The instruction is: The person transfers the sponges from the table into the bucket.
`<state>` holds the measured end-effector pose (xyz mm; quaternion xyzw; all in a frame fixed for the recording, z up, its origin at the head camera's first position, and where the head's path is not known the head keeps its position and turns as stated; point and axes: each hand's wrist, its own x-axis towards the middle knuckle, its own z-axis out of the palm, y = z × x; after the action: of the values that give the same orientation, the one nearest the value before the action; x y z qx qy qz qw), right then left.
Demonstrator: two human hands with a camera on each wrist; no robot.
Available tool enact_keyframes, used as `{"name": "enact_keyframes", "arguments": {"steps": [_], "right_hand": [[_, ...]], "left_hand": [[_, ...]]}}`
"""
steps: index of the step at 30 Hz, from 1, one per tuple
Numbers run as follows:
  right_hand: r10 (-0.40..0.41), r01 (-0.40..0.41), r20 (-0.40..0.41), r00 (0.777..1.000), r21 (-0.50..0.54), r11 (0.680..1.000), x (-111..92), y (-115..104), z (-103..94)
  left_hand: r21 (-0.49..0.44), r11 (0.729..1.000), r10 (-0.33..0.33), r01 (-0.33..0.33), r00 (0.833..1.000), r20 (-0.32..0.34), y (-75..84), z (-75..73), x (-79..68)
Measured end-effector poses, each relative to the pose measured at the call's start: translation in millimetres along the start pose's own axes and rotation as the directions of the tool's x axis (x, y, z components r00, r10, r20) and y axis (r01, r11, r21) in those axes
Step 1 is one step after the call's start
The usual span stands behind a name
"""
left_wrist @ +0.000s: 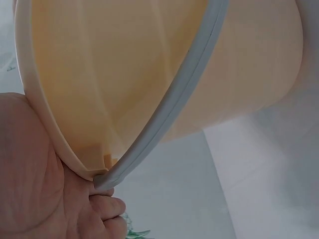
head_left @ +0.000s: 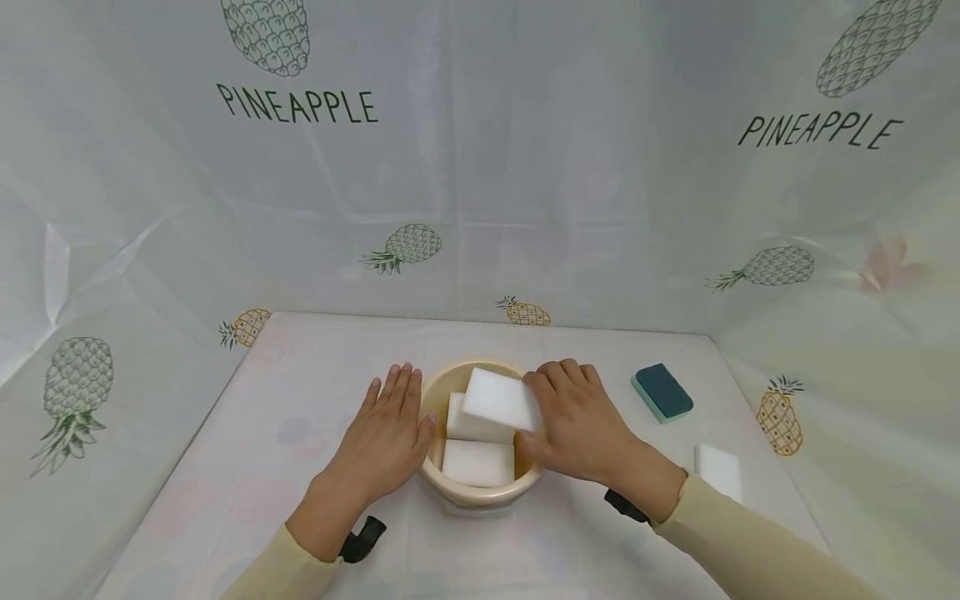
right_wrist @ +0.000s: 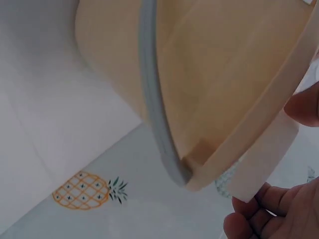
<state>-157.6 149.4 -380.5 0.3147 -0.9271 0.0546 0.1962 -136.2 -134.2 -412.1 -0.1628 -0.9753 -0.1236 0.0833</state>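
Note:
A cream bucket (head_left: 480,498) stands in the middle of the table, its grey handle (left_wrist: 172,99) hanging down the near side. In the head view, my right hand (head_left: 577,421) grips a white sponge block (head_left: 501,398) between thumb and fingers at the bucket's right rim. From the right wrist, that same block (right_wrist: 264,162) shows above the rim, thumb on one side and fingertips on the other. Two more white sponge blocks, one in front (head_left: 478,463) and one behind (head_left: 467,427), lie inside. My left hand (head_left: 386,442) rests against the left rim, fingers straight.
To the right of the bucket lies a green scouring sponge (head_left: 663,393) with a dark top. Nearer the right edge sits another white sponge block (head_left: 718,472), partly behind my sleeve. A pineapple-print curtain (head_left: 480,167) hangs behind and beside the table.

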Motion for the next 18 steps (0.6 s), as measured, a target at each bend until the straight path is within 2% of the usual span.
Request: {"name": "enact_keyframes", "arguments": {"steps": [12,18], "right_hand": [[-0.087,0.085,0.109,0.99,0.029,0.996,-3,-13,8.8],[-0.128,0.123,0.118,0.985,0.047,0.991,-1,-14,9.3]], "left_hand": [[-0.017,1.0,-0.018,0.019,0.999,0.031,-0.5,1.8,0.1],[-0.024,1.0,-0.015,0.015,1.0,0.017,-0.1,1.8,0.3]]}}
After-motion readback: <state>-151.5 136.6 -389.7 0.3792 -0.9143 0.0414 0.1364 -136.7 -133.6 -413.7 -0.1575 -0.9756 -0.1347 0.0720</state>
